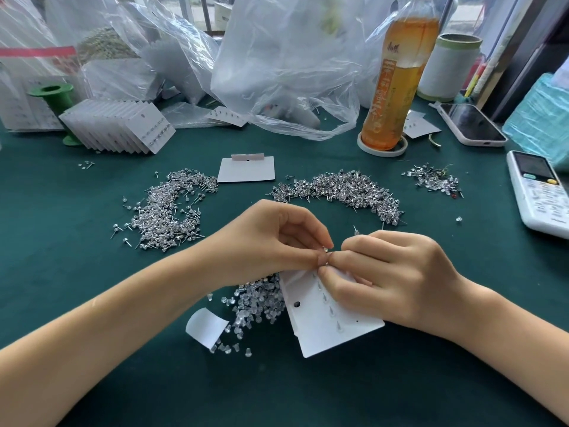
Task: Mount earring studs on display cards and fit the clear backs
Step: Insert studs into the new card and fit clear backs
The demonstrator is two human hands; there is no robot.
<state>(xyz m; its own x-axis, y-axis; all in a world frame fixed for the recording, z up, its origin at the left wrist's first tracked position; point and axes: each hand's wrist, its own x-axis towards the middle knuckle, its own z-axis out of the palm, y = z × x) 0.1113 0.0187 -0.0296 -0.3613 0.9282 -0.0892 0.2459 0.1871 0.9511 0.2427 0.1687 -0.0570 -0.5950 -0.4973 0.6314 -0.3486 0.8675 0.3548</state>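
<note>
Your green cloth (77,303) carries stud heaps (338,188) and clear backs (255,300). Plastic bags (286,72) and a tea bottle (397,78) stand behind. Your left hand (271,241) pinches a stud; your right hand (391,272) grips the card (326,328).

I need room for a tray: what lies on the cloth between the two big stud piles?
In the head view, a blank card lies between the left pile and right pile; otherwise bare green cloth.
</note>
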